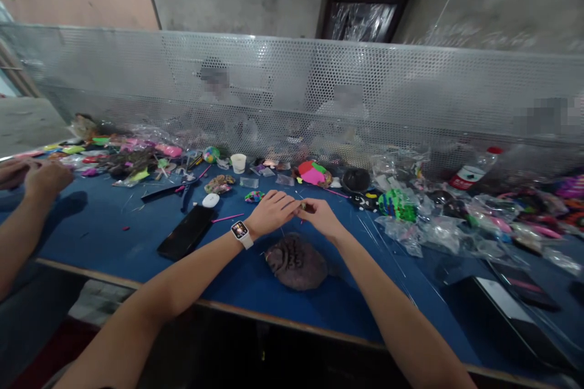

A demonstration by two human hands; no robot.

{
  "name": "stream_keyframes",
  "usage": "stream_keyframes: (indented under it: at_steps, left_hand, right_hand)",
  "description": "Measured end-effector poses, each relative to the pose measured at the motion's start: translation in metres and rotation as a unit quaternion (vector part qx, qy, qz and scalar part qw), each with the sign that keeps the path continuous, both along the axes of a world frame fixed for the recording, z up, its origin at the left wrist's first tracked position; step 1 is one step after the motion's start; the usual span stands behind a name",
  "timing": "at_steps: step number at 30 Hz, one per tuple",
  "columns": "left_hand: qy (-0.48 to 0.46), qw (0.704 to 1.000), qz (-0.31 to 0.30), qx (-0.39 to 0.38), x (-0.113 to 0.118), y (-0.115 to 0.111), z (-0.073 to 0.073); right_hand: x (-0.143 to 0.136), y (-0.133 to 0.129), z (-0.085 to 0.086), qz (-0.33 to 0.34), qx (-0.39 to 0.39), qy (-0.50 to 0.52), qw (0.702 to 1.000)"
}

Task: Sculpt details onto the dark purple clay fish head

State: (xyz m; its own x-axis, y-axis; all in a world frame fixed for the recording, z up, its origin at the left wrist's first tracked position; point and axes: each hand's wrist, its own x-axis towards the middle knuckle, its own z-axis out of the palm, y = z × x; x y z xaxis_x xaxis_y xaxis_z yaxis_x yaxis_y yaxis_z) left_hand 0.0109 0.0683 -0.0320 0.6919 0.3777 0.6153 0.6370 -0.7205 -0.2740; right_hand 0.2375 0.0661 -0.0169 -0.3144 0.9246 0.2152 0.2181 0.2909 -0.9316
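Note:
My left hand (274, 214), with a white watch (240, 231) on its wrist, reaches in from the left, its fingertips closed against a small brownish piece (303, 206). Meeting it from the right, my right hand (323, 219) pinches the same piece between thumb and fingers. The piece is mostly covered, so its kind is unclear. Just below both hands lies a flat, rounded grey-brown clay shape (298, 262), with dark curled ridges on its left part and a narrow tail-like end at the right. A small multicoloured lump (254, 196) rests beside my left hand.
On the blue table (137, 249) lie a black phone (187, 232), a white oval case (210, 200) and a white cup (238, 163). Plastic bags (440, 232) and a bottle (477, 169) crowd the right. Another person's hands (48, 179) work at far left. A perforated metal screen (274, 91) stands behind.

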Motion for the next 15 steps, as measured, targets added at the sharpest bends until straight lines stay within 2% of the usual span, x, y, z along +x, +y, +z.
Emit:
stream_keyframes:
  at_steps: [4,8,12,15]
  left_hand:
    - [-0.010,1.000,-0.008,0.023,-0.003,0.002,0.000]
    - [-0.006,1.000,-0.015,-0.003,-0.007,0.003,0.002]
    - [0.018,0.999,-0.029,-0.041,-0.011,0.005,0.009]
    - [0.058,0.994,-0.050,-0.074,-0.013,0.007,0.011]
  right_hand:
    - [-0.008,-0.001,0.002,-0.015,0.042,0.002,0.999]
    - [-0.014,-0.004,0.004,-0.032,0.074,-0.026,0.996]
    - [-0.016,-0.011,0.008,-0.079,0.144,-0.138,0.977]
    - [-0.015,-0.015,0.010,-0.075,0.166,-0.221,0.958]
